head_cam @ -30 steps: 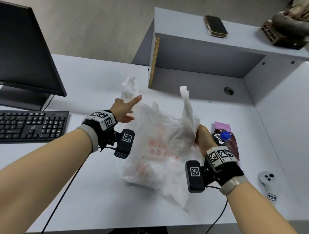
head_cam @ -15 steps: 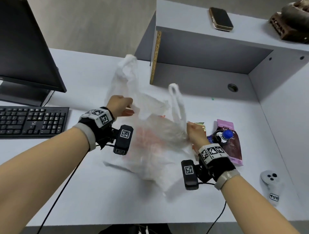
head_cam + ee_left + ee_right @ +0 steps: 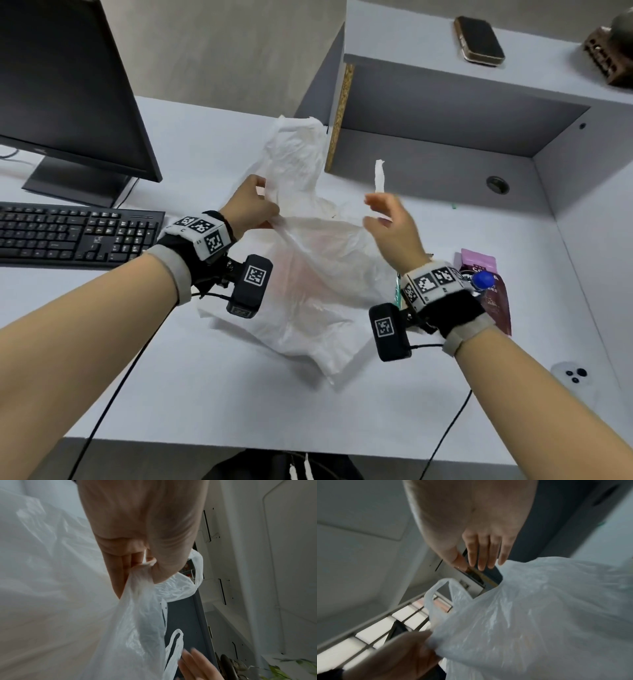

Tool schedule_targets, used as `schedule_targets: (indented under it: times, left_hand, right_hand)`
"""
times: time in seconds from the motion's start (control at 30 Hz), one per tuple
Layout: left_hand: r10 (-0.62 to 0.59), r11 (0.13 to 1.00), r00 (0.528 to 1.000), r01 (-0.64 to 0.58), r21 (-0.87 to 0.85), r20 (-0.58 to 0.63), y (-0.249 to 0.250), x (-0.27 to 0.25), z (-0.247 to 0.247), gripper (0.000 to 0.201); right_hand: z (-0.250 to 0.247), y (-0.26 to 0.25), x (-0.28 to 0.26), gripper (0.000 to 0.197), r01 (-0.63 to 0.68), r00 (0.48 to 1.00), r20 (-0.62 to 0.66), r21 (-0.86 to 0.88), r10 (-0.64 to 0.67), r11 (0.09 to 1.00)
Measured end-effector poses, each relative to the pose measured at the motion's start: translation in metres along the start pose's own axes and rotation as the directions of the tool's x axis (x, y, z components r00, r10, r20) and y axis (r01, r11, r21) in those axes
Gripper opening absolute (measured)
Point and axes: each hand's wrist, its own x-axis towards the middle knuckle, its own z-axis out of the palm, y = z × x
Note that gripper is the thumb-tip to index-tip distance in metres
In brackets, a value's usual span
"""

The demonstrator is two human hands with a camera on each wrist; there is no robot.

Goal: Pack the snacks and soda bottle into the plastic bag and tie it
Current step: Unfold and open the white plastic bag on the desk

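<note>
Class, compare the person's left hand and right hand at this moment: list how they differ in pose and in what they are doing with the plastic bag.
1. The left hand pinches the plastic bag at its rim; the right hand holds nothing.
2. The left hand's fingers are curled round bunched plastic; the right hand's fingers are straight and apart.
3. The left hand is by the wide handle; the right hand is near the thin upright handle.

Both hover above the desk beside the bag.

Both forearms bare. Left wrist (image 3: 191, 246) and right wrist (image 3: 442, 298) each carry a black strap with grey cuff, topped by a white band of black square-coded markers. A black camera block — one marker apiece — hangs beneath each, trailing a thin black cable.
</note>
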Motion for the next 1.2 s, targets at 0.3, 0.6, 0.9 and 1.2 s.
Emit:
schedule_targets:
  times: [0.3, 0.6, 0.9, 1.2]
  left_hand:
    - [-0.109, 0.978, 0.994, 0.102, -0.180, -0.029, 0.001, -0.008, -0.012, 0.012]
    - [0.057, 0.946, 0.996, -0.076, 0.316, 0.068, 0.002, -0.006, -0.003, 0.111]
    - [-0.194, 0.682, 0.980, 0.098, 0.725, 0.051, -0.022, -0.003, 0.009, 0.014]
    - [0.075, 0.975, 0.986, -0.041, 0.217, -0.151, 0.002, -0.001, -0.015, 0.025]
  right_hand:
    - [0.034, -0.006, -0.008, 0.033, 0.333, 0.780, 0.608, -0.604, 0.148, 0.724]
    - [0.045, -0.014, -0.039, 0.028, 0.537, 0.744, 0.667, -0.569, -0.032, 0.622]
    - [0.031, -0.023, -0.051, 0.020, 0.584, 0.723, 0.674, -0.479, -0.151, 0.656]
    - [0.014, -0.004, -0.030, 0.052, 0.226, 0.837, 0.518, -0.617, 0.173, 0.754]
